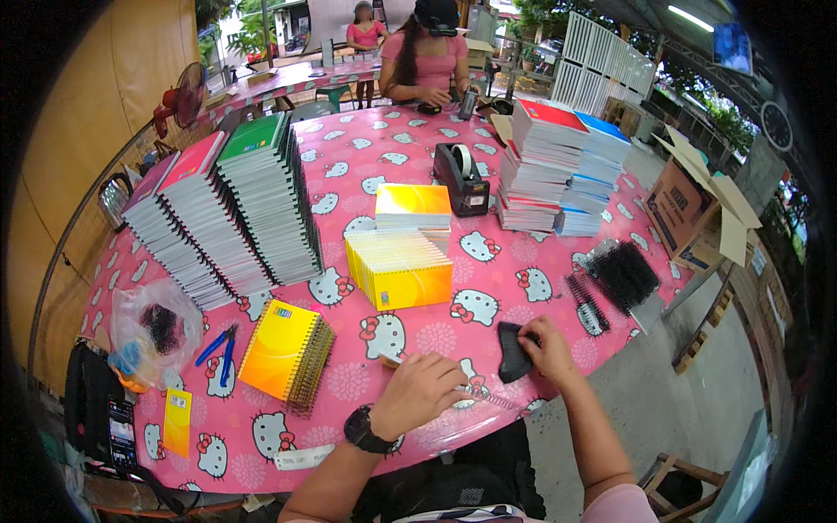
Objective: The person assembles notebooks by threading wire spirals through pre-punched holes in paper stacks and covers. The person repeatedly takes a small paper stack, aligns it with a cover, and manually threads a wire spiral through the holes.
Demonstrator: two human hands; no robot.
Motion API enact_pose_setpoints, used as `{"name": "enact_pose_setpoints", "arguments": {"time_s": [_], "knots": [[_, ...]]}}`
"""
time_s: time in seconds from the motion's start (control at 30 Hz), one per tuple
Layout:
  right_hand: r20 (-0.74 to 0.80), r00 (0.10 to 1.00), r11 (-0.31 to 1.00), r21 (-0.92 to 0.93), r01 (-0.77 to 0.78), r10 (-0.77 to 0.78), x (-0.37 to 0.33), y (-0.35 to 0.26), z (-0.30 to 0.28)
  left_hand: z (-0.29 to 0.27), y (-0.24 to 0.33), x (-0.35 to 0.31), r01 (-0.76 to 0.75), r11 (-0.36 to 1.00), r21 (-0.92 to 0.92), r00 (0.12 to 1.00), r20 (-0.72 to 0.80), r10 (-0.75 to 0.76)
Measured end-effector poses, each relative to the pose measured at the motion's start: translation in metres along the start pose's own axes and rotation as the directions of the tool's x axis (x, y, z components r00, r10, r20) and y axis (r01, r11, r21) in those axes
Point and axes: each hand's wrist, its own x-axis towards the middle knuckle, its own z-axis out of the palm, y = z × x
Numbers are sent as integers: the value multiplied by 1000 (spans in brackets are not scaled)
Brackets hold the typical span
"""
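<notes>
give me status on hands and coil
Left hand at spiral coil, grip hidden. Right hand at black object. Central yellow notebooks apart, farther back.

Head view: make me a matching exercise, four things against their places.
1. Blue-handled pliers
2. Black tape dispenser
3. Left hand
4. Right hand

A. at the dark curved object
B. between the clear plastic bag and the yellow spiral notebooks
C. just past the black wristwatch
D. just left of the red-covered stack

Pairs: 1-B, 2-D, 3-C, 4-A
</notes>
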Motion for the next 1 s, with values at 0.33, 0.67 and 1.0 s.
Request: {"name": "enact_pose_setpoints", "arguments": {"time_s": [0.33, 0.67, 1.0], "knots": [[202, 957, 921, -290, 262, -209, -8, -18, -18, 2, -10, -3, -14, 999, 48, 996, 87, 10], [152, 951, 878, -368, 306, -268, -8, -24, 9, 9, -13, -3, -8, 985, 175, 1000, 26, 4], [117, 916, 468, 880, 84, -385, -27, -37, 39, -9, -16, -8, 156, 982, 107, 985, -90, -147]]}}
